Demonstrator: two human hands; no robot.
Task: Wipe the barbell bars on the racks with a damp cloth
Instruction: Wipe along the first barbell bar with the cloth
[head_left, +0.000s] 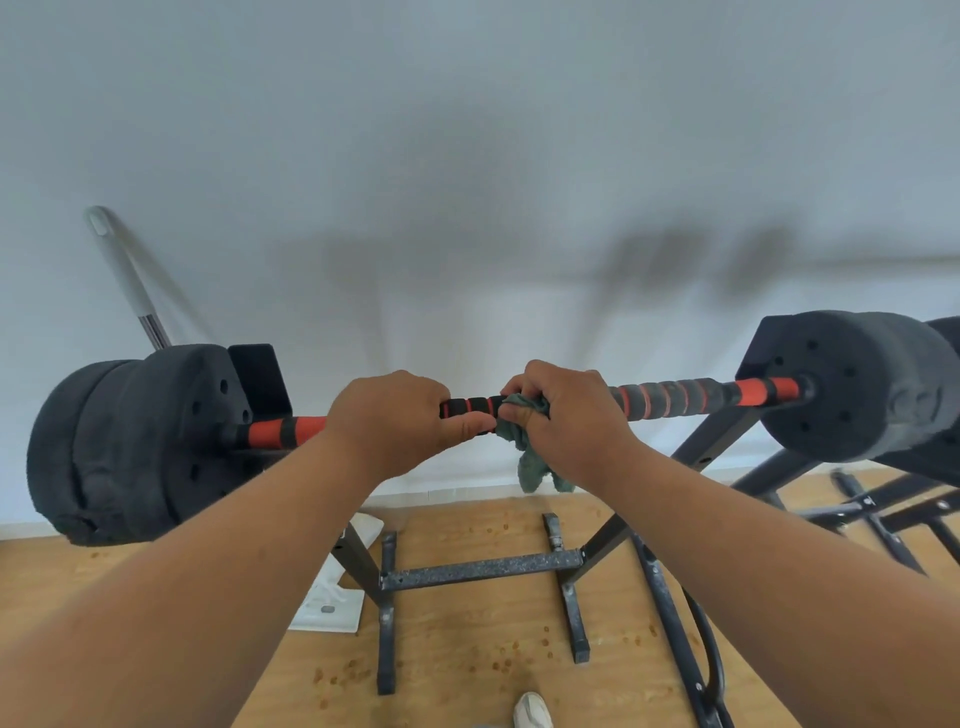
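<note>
Fingers: I curl my right hand (563, 415) round the damp cloth (524, 441) on the barbell bar (675, 397) mid-span; left hand (400, 415) grips bar | Rack (483, 569): bar rests across | Risk: dangling cloth tail may slip; hard strokes could roll the bar.

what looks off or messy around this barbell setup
The wooden floor under the rack is dotted with small orange-brown specks, like rust or spills. A loose dark bar lies on the floor to the right. The barbell itself sits level.

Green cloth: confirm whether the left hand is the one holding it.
No, the right hand grips the green cloth against the barbell bar.
</note>
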